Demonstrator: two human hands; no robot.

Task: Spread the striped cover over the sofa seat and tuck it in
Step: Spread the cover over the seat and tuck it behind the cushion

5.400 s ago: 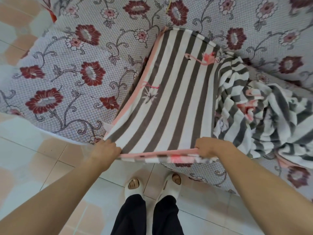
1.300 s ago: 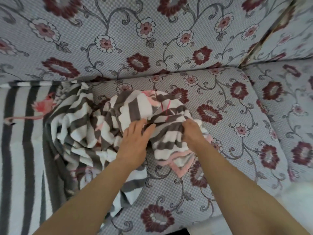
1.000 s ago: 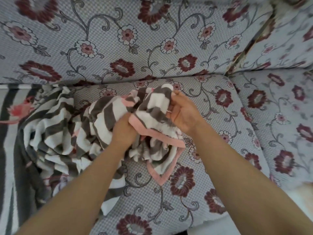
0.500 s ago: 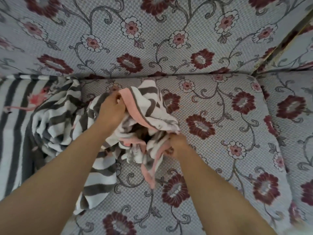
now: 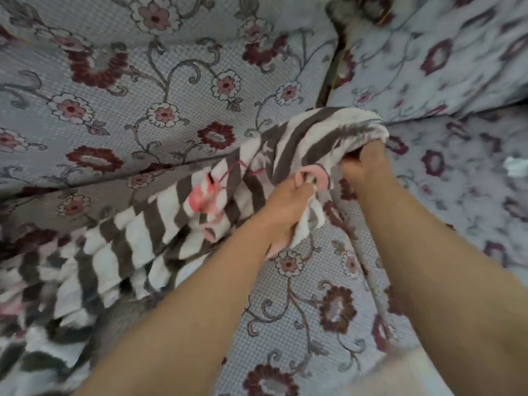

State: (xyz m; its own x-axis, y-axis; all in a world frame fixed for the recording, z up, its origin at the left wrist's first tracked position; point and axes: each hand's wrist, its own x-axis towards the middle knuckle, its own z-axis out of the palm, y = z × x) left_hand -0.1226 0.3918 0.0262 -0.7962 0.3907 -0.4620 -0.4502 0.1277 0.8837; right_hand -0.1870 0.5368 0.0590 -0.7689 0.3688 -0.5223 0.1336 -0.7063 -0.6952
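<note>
Soft grey-and-white striped fleece cover with pink trim (image 5: 160,224) bunched diagonally across floral grey sofa seat (image 5: 300,310), not spread yet. Left hand (image 5: 288,207) fingers clamped on pink edge, right hand (image 5: 365,167) fingers curled into fold, probably hunting corner to pull out flat toward right.

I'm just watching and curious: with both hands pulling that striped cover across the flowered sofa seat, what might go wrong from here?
1. The striped cover is still bunched and twisted, so it may spread crooked.
2. The left hand and right hand grip close together at one end, so the far corners may stay folded under.
3. Much of the sofa seat is bare at the front; the pull could leave it uncovered.
</note>
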